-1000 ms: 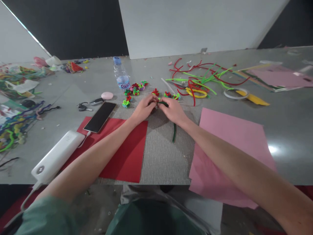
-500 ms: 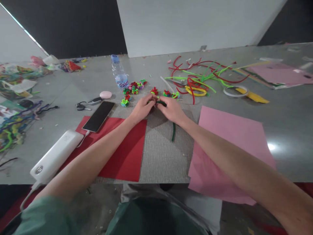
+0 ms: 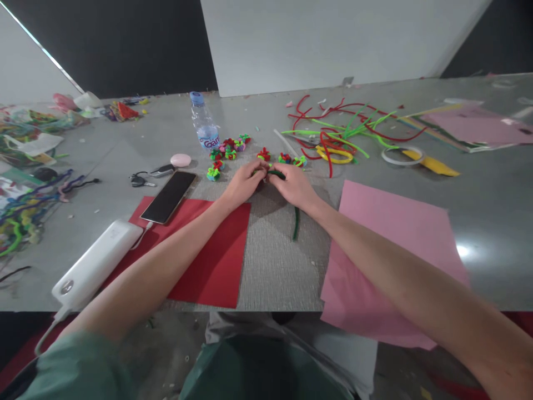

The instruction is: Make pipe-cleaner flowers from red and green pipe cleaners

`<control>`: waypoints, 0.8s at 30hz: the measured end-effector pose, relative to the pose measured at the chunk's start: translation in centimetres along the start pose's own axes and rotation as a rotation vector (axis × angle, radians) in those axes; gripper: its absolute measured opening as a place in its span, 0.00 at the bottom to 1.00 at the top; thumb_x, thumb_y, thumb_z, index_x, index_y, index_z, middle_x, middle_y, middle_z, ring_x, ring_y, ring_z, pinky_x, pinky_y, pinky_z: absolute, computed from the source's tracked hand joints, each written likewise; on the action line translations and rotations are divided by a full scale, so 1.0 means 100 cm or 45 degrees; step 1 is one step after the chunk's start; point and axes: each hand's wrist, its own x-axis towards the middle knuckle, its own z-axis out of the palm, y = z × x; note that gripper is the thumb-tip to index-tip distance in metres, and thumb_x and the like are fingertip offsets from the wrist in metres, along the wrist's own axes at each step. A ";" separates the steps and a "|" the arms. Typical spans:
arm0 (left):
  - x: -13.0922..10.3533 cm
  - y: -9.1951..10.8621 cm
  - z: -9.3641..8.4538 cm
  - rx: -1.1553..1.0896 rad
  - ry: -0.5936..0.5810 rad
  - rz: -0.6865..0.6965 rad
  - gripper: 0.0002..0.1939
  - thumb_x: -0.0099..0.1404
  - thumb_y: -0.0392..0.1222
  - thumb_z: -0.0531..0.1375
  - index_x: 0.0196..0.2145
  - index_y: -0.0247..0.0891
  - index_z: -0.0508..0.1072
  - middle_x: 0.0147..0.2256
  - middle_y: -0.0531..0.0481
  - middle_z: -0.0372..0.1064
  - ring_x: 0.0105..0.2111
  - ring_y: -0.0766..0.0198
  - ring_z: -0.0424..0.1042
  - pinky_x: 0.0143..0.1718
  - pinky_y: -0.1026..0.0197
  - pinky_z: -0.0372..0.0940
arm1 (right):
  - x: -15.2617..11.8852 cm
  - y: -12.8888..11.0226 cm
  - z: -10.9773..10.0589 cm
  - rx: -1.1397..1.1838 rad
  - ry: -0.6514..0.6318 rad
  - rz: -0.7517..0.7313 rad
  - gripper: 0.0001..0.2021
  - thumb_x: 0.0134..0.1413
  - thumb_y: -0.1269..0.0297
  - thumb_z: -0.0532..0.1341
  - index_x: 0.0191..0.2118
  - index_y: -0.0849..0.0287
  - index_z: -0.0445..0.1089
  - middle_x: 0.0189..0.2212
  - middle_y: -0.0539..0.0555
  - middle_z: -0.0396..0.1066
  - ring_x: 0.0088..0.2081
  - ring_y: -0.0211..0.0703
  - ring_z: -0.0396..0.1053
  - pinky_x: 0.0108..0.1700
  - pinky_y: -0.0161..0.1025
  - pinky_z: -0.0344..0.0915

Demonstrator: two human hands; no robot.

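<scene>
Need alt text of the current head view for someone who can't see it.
A person's left hand and right hand meet over a grey table, a dark green fuzzy stem in their grip. Multicoloured fuzzy flowers lie beyond; red paper lies left, pink paper right.

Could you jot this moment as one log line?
right hand: gripping dark green fuzzy stem | left hand: close by, grip unclear | beyond: fuzzy clusters, water bottle
</scene>
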 end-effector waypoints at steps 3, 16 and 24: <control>0.000 0.000 0.000 0.010 0.005 0.013 0.06 0.71 0.34 0.55 0.40 0.39 0.72 0.35 0.50 0.71 0.38 0.62 0.70 0.39 0.62 0.65 | 0.000 -0.001 0.000 -0.015 -0.001 0.005 0.05 0.61 0.66 0.59 0.33 0.53 0.68 0.34 0.53 0.77 0.39 0.50 0.72 0.44 0.45 0.62; -0.001 0.000 0.000 0.018 -0.006 0.003 0.06 0.72 0.35 0.55 0.40 0.40 0.72 0.34 0.51 0.70 0.35 0.63 0.68 0.37 0.61 0.64 | 0.000 -0.001 -0.001 -0.058 -0.012 0.008 0.05 0.62 0.66 0.59 0.33 0.52 0.67 0.34 0.53 0.77 0.39 0.51 0.71 0.46 0.46 0.64; -0.001 0.001 0.000 0.037 -0.005 0.016 0.06 0.72 0.36 0.55 0.40 0.39 0.72 0.34 0.50 0.70 0.36 0.62 0.68 0.37 0.62 0.64 | 0.000 -0.001 -0.001 -0.065 -0.027 -0.003 0.05 0.62 0.68 0.59 0.34 0.53 0.69 0.35 0.53 0.78 0.40 0.51 0.72 0.47 0.46 0.65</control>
